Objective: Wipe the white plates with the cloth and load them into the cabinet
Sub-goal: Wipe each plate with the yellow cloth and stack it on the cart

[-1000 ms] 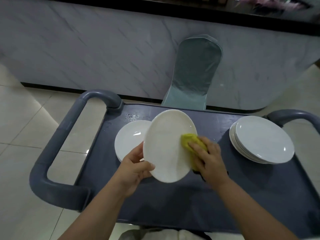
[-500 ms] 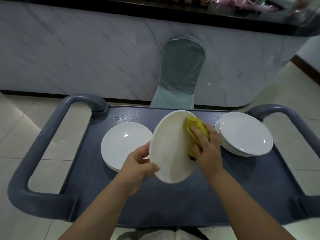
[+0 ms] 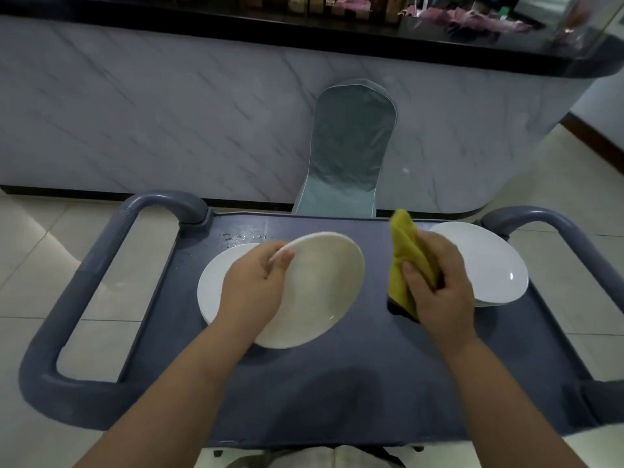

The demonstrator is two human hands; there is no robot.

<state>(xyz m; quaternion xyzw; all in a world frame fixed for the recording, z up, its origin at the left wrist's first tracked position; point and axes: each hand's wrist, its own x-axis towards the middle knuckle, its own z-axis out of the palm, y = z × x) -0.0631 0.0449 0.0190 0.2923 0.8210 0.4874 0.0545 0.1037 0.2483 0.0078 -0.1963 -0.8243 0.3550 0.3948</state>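
One white plate (image 3: 320, 292) is held tilted above the grey cart (image 3: 337, 383) by the left hand (image 3: 253, 288), its rim pinched between thumb and fingers. One yellow cloth (image 3: 405, 258) is gripped in the curled right hand (image 3: 439, 292), apart from that plate. Two piles of plates are seen on the cart, the left pile (image 3: 211, 285) and the right pile (image 3: 483, 261); how many each holds cannot be told. One covered chair (image 3: 347, 146) is placed beyond.

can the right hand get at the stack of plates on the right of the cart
Probably yes: the stack of plates lies close beside the right hand, with nothing between them. But its grip is taken up by the yellow cloth, so lifting a plate would likely need that freed.
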